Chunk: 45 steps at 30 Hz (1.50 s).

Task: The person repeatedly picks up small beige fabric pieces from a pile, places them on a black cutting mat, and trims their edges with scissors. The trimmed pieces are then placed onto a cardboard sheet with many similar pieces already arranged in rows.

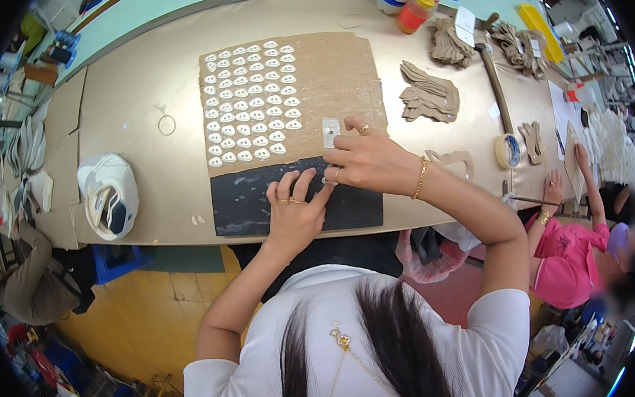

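My left hand bends over the black board at the table's front edge, its thumb and forefinger reaching to my right hand's fingertips. My right hand is closed in a pinch there, just above the board. Whatever lies between the fingers is too small or hidden to make out. Beyond the board a brown cardboard sheet carries rows of small white oval pieces with dark holes, filling its left part. A small pale rectangular piece with dark spots lies on the cardboard beside my right hand.
A white shoe stands at left. At right lie stacked tan cut pieces, a tape roll and a hammer; bottles stand at the back. A person in pink works at right, another at left.
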Available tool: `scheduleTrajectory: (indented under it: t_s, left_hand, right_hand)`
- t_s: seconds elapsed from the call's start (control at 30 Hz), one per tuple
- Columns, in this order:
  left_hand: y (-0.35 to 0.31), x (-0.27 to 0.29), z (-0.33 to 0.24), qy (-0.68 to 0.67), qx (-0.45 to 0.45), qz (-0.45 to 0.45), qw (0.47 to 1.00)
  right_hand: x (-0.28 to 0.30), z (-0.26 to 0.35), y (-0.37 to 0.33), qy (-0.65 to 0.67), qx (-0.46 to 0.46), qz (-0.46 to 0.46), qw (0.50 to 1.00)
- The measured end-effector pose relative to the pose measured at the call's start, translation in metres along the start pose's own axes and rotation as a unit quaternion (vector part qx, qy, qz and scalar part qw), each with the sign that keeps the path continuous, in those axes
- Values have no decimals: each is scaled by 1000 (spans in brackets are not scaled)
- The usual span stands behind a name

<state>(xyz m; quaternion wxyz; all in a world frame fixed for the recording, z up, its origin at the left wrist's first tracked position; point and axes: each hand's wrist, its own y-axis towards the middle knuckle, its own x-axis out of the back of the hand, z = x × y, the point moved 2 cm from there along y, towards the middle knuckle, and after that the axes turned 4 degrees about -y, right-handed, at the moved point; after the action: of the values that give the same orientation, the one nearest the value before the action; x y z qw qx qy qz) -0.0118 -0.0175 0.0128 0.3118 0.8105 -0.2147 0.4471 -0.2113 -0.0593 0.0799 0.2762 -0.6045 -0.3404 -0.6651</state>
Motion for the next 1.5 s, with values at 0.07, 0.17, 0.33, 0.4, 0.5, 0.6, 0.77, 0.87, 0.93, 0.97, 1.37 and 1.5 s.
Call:
scheduleTrajectory:
  t_s: [0.07, 0.17, 0.33, 0.4, 0.5, 0.6, 0.77, 0.87, 0.93, 0.97, 1.37, 1.5]
  left_hand:
    - [1, 2, 0, 2, 0, 9, 1000]
    - [-1, 1, 1, -4, -2, 14, 1000]
    - [-2, 0, 1, -22, -16, 11, 1000]
    - [-3, 0, 2, -32, -17, 7, 999]
    - [-4, -1, 4, -41, -14, -10, 999]
    - [-5, -1, 5, -52, -6, -24, 998]
    - [-4, 1, 6, -72, -1, -29, 997]
    - [-5, 2, 6, -73, -1, -23, 997]
    - [-2, 3, 5, -75, -5, -20, 997]
    - [-3, 3, 5, -73, -3, -21, 997]
    - [-2, 7, 8, -98, 34, -32, 994]
    - [-3, 10, 8, -125, 42, -26, 991]
  right_hand:
    - [1, -8, -9, -15, -64, -12, 998]
    - [-8, -40, -39, 59, -263, -45, 962]
    - [-50, -120, -122, -9, -574, -85, 814]
    - [-55, -128, -132, 18, -604, -66, 794]
    - [-59, -138, -137, 54, -616, -49, 784]
    - [-59, -146, -136, 70, -617, 3, 784]
    - [-52, -150, -133, 99, -608, -6, 788]
    - [-40, -129, -124, 133, -615, -53, 776]
    - [-33, -108, -119, 169, -616, -66, 767]
    - [-29, -97, -114, 192, -614, -53, 764]
    - [-33, 34, -43, 579, -529, -76, 615]
    - [-52, 41, -39, 521, -544, -40, 656]
